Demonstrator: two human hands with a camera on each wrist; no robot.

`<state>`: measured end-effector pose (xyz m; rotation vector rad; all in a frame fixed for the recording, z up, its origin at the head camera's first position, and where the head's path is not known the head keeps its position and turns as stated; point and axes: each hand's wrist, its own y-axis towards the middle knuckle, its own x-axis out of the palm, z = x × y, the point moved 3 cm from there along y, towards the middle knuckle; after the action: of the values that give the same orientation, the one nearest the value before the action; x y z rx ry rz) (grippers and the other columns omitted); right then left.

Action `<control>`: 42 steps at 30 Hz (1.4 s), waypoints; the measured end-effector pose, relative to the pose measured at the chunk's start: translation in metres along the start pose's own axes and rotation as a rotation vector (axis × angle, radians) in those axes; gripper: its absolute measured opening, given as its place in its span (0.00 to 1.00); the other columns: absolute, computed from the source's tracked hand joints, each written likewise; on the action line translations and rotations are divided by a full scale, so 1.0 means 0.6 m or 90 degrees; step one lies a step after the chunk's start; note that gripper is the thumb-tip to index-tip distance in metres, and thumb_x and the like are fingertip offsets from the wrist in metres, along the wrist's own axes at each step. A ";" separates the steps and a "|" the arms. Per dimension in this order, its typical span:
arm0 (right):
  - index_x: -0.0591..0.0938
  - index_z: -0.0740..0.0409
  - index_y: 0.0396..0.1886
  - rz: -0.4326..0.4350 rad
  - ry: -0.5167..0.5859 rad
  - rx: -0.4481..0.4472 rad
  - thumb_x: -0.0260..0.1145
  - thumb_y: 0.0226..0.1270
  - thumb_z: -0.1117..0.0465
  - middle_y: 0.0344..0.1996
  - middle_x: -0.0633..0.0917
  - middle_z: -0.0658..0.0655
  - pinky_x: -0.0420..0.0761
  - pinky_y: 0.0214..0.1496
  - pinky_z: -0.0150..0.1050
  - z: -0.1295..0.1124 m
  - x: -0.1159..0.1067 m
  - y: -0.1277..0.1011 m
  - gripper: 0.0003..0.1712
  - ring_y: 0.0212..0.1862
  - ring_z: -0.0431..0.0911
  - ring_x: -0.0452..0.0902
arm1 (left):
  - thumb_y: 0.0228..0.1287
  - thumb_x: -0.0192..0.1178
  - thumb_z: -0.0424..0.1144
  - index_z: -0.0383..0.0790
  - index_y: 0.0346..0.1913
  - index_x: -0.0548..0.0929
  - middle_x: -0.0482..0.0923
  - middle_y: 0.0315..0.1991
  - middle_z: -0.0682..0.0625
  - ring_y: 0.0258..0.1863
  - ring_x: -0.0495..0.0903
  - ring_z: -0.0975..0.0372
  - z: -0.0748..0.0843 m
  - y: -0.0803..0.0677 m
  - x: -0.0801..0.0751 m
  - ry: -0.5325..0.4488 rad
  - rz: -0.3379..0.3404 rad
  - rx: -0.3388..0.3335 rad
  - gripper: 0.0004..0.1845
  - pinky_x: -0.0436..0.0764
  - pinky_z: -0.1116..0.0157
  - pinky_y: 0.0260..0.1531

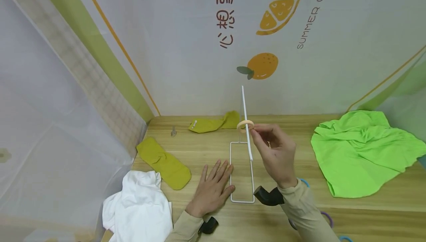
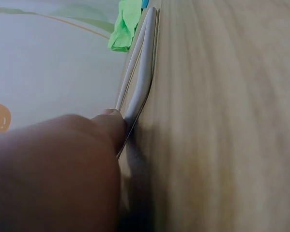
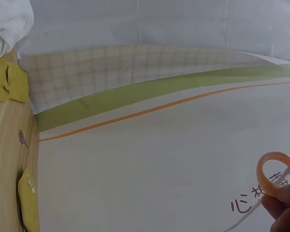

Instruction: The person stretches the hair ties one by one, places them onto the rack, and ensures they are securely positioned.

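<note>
Head view shows us a person's right hand (image 1: 276,153) pinching a pale orange ring (image 1: 239,124) between thumb and fingertips, the ring set around the upper bar of a white wire stand (image 1: 249,144), partway along and apart from the bar's near end. We see the left hand (image 1: 213,190) laid palm down on the wooden bench (image 1: 203,147), fingers straight and slightly spread, their tips touching the left rail of the stand's rectangular base. From the left wrist, we find a finger against that white rail; from the right wrist, the bar crosses the ring's opening while fingers grip its rim

Around the stand, we count two mustard-yellow socks, one (image 1: 164,162) beyond the left hand, the other (image 1: 209,124) by the back wall. Near them lies a metal item (image 1: 173,131) too small for us to identify. Crumpled white cloth (image 1: 141,205) sits at the bench's left, lime-green cloth (image 1: 362,149) at its right. We spot a blue ring (image 1: 304,183) and a purple ring (image 1: 327,219) partly hidden by the right sleeve (image 1: 306,207). Behind everything hangs a pale sheet (image 1: 186,68) printed with oranges and lettering
</note>
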<state>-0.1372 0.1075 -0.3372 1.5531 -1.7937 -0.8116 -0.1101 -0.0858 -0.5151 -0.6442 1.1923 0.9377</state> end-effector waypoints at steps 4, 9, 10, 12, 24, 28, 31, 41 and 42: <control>0.81 0.80 0.36 0.010 0.008 0.005 0.65 0.59 0.86 0.40 0.90 0.51 0.75 0.30 0.22 0.012 0.005 0.005 0.06 0.31 0.34 0.80 | 0.82 0.42 0.57 0.48 0.82 0.58 0.53 0.83 0.49 0.83 0.50 0.52 0.000 0.000 0.001 -0.001 0.009 0.004 0.33 0.47 0.39 0.78; 0.81 0.80 0.36 0.022 -0.008 0.023 0.65 0.60 0.85 0.40 0.90 0.46 0.74 0.28 0.22 0.023 0.007 0.009 0.06 0.29 0.33 0.77 | 0.82 0.43 0.56 0.48 0.82 0.59 0.54 0.83 0.49 0.83 0.51 0.52 0.001 0.000 -0.001 0.001 0.015 0.008 0.33 0.48 0.39 0.78; 0.81 0.79 0.36 0.024 -0.010 0.028 0.65 0.61 0.84 0.40 0.90 0.45 0.74 0.28 0.22 0.025 0.008 0.010 0.05 0.28 0.33 0.77 | 0.82 0.42 0.56 0.48 0.82 0.59 0.54 0.83 0.49 0.83 0.51 0.52 0.001 0.000 -0.001 0.001 0.014 0.008 0.33 0.48 0.39 0.78; 0.82 0.78 0.36 0.026 -0.012 0.037 0.66 0.62 0.83 0.39 0.89 0.43 0.74 0.28 0.22 0.028 0.009 0.012 0.04 0.28 0.33 0.77 | 0.82 0.42 0.57 0.48 0.82 0.59 0.53 0.83 0.49 0.83 0.51 0.52 0.000 0.000 0.000 0.000 0.010 0.006 0.33 0.48 0.39 0.78; 0.82 0.78 0.37 0.023 -0.034 0.066 0.66 0.62 0.83 0.41 0.90 0.45 0.77 0.30 0.22 0.028 -0.007 0.007 0.05 0.30 0.36 0.82 | 0.82 0.42 0.57 0.47 0.82 0.58 0.53 0.83 0.49 0.83 0.50 0.52 0.002 0.000 0.001 -0.015 0.004 0.004 0.33 0.47 0.38 0.78; 0.84 0.72 0.37 -0.021 -0.115 0.066 0.68 0.61 0.82 0.35 0.90 0.55 0.73 0.26 0.22 0.027 -0.034 -0.006 0.07 0.27 0.35 0.79 | 0.82 0.42 0.56 0.47 0.82 0.58 0.52 0.83 0.49 0.83 0.49 0.52 0.002 0.001 0.000 -0.023 -0.003 0.000 0.33 0.46 0.38 0.78; 0.86 0.65 0.34 -0.091 -0.229 0.076 0.71 0.59 0.79 0.25 0.87 0.55 0.68 0.22 0.23 0.033 -0.065 -0.026 0.08 0.22 0.33 0.73 | 0.82 0.41 0.57 0.47 0.82 0.57 0.51 0.84 0.49 0.83 0.47 0.52 0.001 0.001 0.000 -0.025 -0.010 -0.003 0.34 0.44 0.39 0.79; 0.86 0.64 0.42 -0.454 -0.522 0.354 0.74 0.64 0.66 0.30 0.87 0.49 0.79 0.30 0.32 0.076 -0.201 -0.129 0.09 0.30 0.37 0.79 | 0.82 0.40 0.58 0.48 0.82 0.56 0.50 0.84 0.49 0.84 0.47 0.52 0.000 0.001 0.001 -0.020 -0.008 0.002 0.34 0.44 0.39 0.79; 0.86 0.65 0.43 -0.464 -0.539 0.368 0.74 0.63 0.66 0.29 0.87 0.50 0.78 0.30 0.34 0.078 -0.213 -0.137 0.10 0.30 0.39 0.79 | 0.82 0.40 0.58 0.48 0.82 0.56 0.50 0.84 0.49 0.84 0.47 0.52 -0.001 0.001 0.001 -0.019 -0.006 0.002 0.34 0.44 0.38 0.79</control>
<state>-0.1096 0.2267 -0.4386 2.5906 -2.1482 -1.5630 -0.1107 -0.0855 -0.5160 -0.6304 1.1625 0.9337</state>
